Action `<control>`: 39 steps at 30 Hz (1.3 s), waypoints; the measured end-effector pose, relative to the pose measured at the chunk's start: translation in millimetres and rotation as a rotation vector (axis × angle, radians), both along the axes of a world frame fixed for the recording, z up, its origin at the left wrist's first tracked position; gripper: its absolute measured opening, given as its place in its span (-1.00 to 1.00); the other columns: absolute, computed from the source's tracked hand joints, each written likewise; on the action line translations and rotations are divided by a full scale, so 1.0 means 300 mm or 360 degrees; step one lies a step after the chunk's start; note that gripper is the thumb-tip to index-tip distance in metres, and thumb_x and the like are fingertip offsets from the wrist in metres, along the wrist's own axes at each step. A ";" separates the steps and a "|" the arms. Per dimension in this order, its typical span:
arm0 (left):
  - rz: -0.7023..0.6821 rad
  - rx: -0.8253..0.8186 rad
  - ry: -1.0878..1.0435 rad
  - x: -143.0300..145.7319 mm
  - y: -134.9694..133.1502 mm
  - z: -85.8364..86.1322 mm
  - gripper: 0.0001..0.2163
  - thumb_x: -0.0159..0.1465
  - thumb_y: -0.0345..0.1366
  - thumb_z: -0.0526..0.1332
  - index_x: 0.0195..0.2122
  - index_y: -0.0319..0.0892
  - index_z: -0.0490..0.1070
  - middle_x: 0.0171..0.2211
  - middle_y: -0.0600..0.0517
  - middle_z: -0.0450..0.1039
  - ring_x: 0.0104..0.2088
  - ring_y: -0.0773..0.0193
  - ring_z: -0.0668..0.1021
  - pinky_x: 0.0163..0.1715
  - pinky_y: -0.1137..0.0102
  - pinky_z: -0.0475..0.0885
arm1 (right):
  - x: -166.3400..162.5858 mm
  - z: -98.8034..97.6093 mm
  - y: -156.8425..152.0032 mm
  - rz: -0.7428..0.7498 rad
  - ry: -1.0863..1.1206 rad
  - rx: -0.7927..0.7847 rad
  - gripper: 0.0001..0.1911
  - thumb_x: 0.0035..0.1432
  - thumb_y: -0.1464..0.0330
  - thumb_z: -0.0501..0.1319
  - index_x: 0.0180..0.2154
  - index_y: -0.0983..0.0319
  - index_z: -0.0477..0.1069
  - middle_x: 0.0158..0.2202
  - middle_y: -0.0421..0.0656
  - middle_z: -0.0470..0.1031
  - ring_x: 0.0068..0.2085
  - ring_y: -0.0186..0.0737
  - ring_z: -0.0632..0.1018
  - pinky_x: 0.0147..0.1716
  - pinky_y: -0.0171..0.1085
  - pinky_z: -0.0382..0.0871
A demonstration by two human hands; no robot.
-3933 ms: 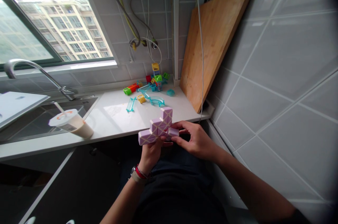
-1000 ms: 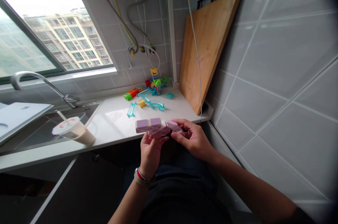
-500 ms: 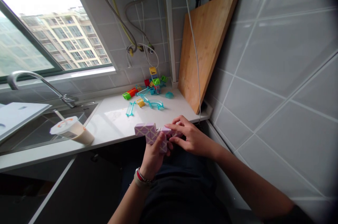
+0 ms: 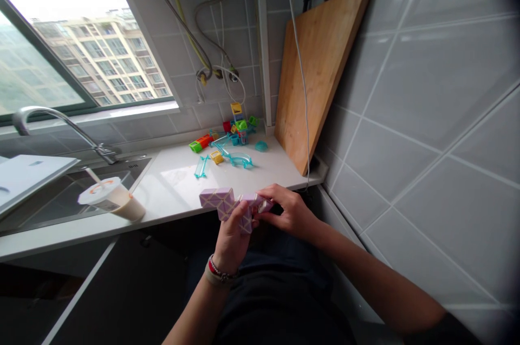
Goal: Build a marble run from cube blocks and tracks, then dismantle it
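A lilac twist-puzzle snake (image 4: 226, 205) with pale lines between its wedges is held in front of the counter's near edge, bent into a blocky, angled shape. My left hand (image 4: 233, 235) is closed round its middle, with the thumb lying on top of the wedges. The puzzle's right end is pinched between the thumb and fingers of my right hand (image 4: 289, 208). Part of that end is hidden by the fingers. A bracelet and a band circle my left wrist.
Colourful plastic toy pieces (image 4: 240, 160) lie on the white counter (image 4: 174, 182) by the wall. A lidded drink cup (image 4: 111, 199) with a straw stands near the front edge beside the sink (image 4: 130, 171). A wooden board (image 4: 320, 69) leans at right, with a white cable hanging before it.
Both hands have shifted slightly left with the puzzle. Its right end now shows more between the right fingers, and the puzzle appears slightly turned.
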State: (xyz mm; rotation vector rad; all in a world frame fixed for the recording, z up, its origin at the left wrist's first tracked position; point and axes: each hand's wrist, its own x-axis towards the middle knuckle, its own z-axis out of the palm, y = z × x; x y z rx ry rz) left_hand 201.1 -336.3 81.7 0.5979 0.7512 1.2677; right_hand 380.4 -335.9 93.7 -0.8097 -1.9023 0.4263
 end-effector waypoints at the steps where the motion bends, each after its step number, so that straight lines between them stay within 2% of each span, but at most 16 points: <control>1: -0.0005 0.0004 -0.0007 0.001 -0.001 -0.001 -0.70 0.15 -0.21 0.49 -0.16 -0.19 0.51 -0.29 0.06 0.59 -0.37 0.35 0.60 -0.48 0.52 0.45 | 0.001 -0.005 0.003 0.0011 0.0007 0.0030 -0.55 0.24 0.33 0.42 0.13 0.17 0.45 -0.01 -0.02 0.57 -0.01 -0.09 0.61 0.00 -0.13 0.55; 4: 0.0009 0.0000 -0.0022 0.007 -0.005 -0.005 -0.69 0.14 -0.22 0.49 -0.15 -0.18 0.50 -0.29 0.09 0.57 -0.38 0.37 0.59 -0.51 0.53 0.43 | 0.010 -0.019 0.011 0.0004 -0.0046 0.0104 -0.55 0.26 0.34 0.40 0.16 0.15 0.44 0.01 -0.02 0.55 0.00 -0.09 0.61 0.00 -0.13 0.56; 9: 0.0094 -0.0098 0.0007 0.025 -0.007 -0.011 -0.66 0.10 -0.24 0.52 -0.15 -0.17 0.50 -0.33 0.12 0.55 -0.41 0.39 0.59 -0.56 0.56 0.41 | 0.018 -0.042 0.012 -0.0252 -0.0313 0.0310 -0.61 0.35 0.41 0.28 0.18 0.11 0.41 -0.01 -0.04 0.46 -0.07 -0.12 0.58 -0.09 -0.16 0.59; 13: 0.0169 -0.0114 0.0055 0.032 -0.010 0.001 -0.65 0.10 -0.23 0.53 -0.14 -0.16 0.51 -0.28 0.09 0.55 -0.37 0.37 0.60 -0.54 0.56 0.45 | 0.011 -0.060 0.004 -0.0302 -0.0417 0.0513 -0.60 0.37 0.52 0.18 0.18 0.12 0.41 0.00 -0.01 0.43 0.04 -0.06 0.53 0.02 -0.07 0.56; 15: 0.0165 -0.0105 0.0077 0.026 -0.011 0.012 -0.65 0.11 -0.22 0.52 -0.12 -0.14 0.52 -0.25 0.07 0.56 -0.35 0.35 0.62 -0.53 0.55 0.47 | 0.006 -0.064 0.006 -0.0243 -0.0311 0.0513 -0.59 0.36 0.52 0.20 0.17 0.09 0.41 0.05 -0.01 0.42 0.10 -0.04 0.51 0.07 -0.03 0.54; 17: 0.0178 -0.0082 0.0101 0.015 -0.009 0.021 -0.65 0.12 -0.19 0.51 -0.10 -0.13 0.53 -0.21 0.06 0.57 -0.31 0.31 0.64 -0.50 0.53 0.50 | 0.001 -0.062 0.011 -0.0174 -0.0027 0.0323 -0.54 0.32 0.44 0.30 0.20 0.09 0.36 0.15 0.01 0.38 0.12 -0.06 0.51 0.06 -0.05 0.57; 19: 0.0211 -0.0027 0.0124 0.001 -0.003 0.027 -0.65 0.13 -0.18 0.51 -0.09 -0.11 0.53 -0.16 0.04 0.57 -0.27 0.27 0.65 -0.46 0.51 0.53 | -0.005 -0.052 0.016 -0.0110 0.0297 -0.0069 -0.46 0.26 0.30 0.39 0.22 0.13 0.32 0.15 0.03 0.40 0.07 -0.08 0.55 -0.03 -0.10 0.61; 22: 0.0267 0.0156 0.0178 -0.011 0.002 0.027 -0.67 0.13 -0.21 0.51 -0.11 -0.09 0.53 -0.18 0.05 0.57 -0.26 0.26 0.65 -0.47 0.49 0.53 | -0.016 -0.033 0.014 0.0103 0.0541 -0.0741 -0.53 0.25 0.14 0.38 0.09 0.22 0.41 -0.09 -0.05 0.55 -0.12 -0.14 0.63 -0.19 -0.19 0.63; 23: 0.0275 0.0212 0.0194 -0.013 0.002 0.026 -0.69 0.12 -0.22 0.51 -0.14 -0.09 0.53 -0.22 0.06 0.56 -0.29 0.27 0.64 -0.49 0.49 0.52 | -0.020 -0.027 0.011 0.0204 0.0571 -0.0893 -0.56 0.26 0.10 0.37 0.03 0.23 0.45 -0.18 -0.09 0.56 -0.18 -0.16 0.64 -0.25 -0.21 0.62; 25: 0.0261 0.0260 0.0197 -0.011 0.000 0.027 -0.73 0.12 -0.23 0.51 -0.21 -0.13 0.51 -0.33 0.08 0.52 -0.37 0.31 0.60 -0.53 0.49 0.49 | -0.025 -0.017 0.003 0.0376 0.0625 -0.1037 -0.58 0.24 0.07 0.37 -0.05 0.24 0.47 -0.28 -0.15 0.56 -0.30 -0.21 0.63 -0.36 -0.27 0.58; 28: 0.0199 0.0188 0.0146 -0.005 -0.009 0.034 -0.71 0.10 -0.23 0.52 -0.28 -0.16 0.45 -0.44 0.13 0.42 -0.47 0.36 0.51 -0.60 0.50 0.41 | -0.021 -0.007 -0.003 0.0427 0.0616 -0.1000 -0.61 0.24 0.10 0.39 -0.04 0.20 0.46 -0.36 -0.21 0.55 -0.42 -0.27 0.60 -0.44 -0.32 0.52; 31: 0.0186 0.0123 0.0129 -0.001 -0.017 0.044 -0.67 0.08 -0.23 0.54 -0.27 -0.17 0.42 -0.45 0.14 0.40 -0.48 0.37 0.49 -0.62 0.50 0.38 | -0.002 -0.008 0.000 0.0335 0.0453 -0.0843 -0.66 0.27 0.14 0.37 -0.03 0.18 0.46 -0.38 -0.22 0.57 -0.40 -0.25 0.62 -0.39 -0.31 0.51; 37: 0.0160 0.0114 0.0145 -0.005 -0.018 0.050 -0.66 0.07 -0.23 0.54 -0.25 -0.19 0.44 -0.42 0.13 0.42 -0.47 0.38 0.48 -0.61 0.51 0.38 | 0.033 -0.013 0.015 0.0308 0.0212 -0.0613 -0.71 0.36 0.22 0.27 0.05 0.17 0.44 -0.20 -0.14 0.61 -0.31 -0.21 0.66 -0.28 -0.27 0.55; 39: 0.0099 0.0096 0.0145 -0.010 -0.015 0.050 -0.67 0.09 -0.22 0.53 -0.23 -0.20 0.46 -0.40 0.12 0.43 -0.47 0.40 0.47 -0.61 0.53 0.37 | 0.045 0.000 0.018 0.0260 0.0086 -0.0459 -0.73 0.39 0.27 0.23 0.07 0.17 0.46 -0.12 -0.09 0.61 -0.20 -0.17 0.66 -0.18 -0.24 0.54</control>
